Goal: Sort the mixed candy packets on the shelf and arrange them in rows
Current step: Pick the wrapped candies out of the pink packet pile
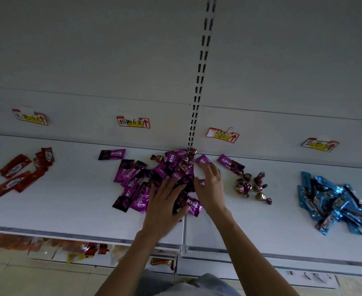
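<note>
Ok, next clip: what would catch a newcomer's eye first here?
The jumbled purple KISS packets at the centre of the shelf draw the eye first, with the left hand and right hand spread over them. Red packets lie far left, blue packets heaped far right, and twist-wrapped candies just right of the hands.

Bare left forearm and right forearm show above a whitish knit top and grey-blue trousers.

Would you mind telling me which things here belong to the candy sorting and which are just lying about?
Belonging: purple packets, red packets, blue packets, twist-wrapped candies, shelf.
Lying about: price labels, goods on the lower shelf.
</note>
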